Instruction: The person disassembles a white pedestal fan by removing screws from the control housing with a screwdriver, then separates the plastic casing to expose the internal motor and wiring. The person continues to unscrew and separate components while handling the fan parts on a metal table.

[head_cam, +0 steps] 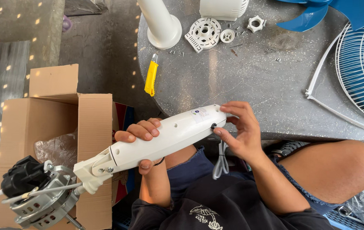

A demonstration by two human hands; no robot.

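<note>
Round grey speckled tabletop (250, 85) fills the upper right of the view. At its right edge lies a white wire fan guard (356, 72), partly out of frame, with a blue fan blade (318, 15) above it.

Open cardboard box (41, 123) stands on the floor at left, flaps up. Contents: crumpled clear plastic wrap (56, 149) is visible inside; anything beneath it cannot be made out.

White fan neck housing (165, 138) is held above the person's lap, just off the near tabletop edge, lying at a slant from lower left to upper right. Its hinged lower end joins a metal fan motor (37, 196) with a black rear part, which hangs in front of the box. A grey cord (221, 162) drops from the housing's upper end.

Left hand (146, 140) is wrapped around the housing's middle, fingers over the top and thumb beneath, gripping it firmly. Right hand (239, 130) cups the upper end, thumb pressed at a small dark hole there, fingers curled over the end.

On the tabletop's far side: a white pedestal tube (160, 23), a white vented casing (223, 8), a white round perforated disc (204, 33), a yellow utility knife (151, 76) near the left edge, a white locking nut (255, 23), a small white ring cap (227, 35), and scattered screws (175, 52).
</note>
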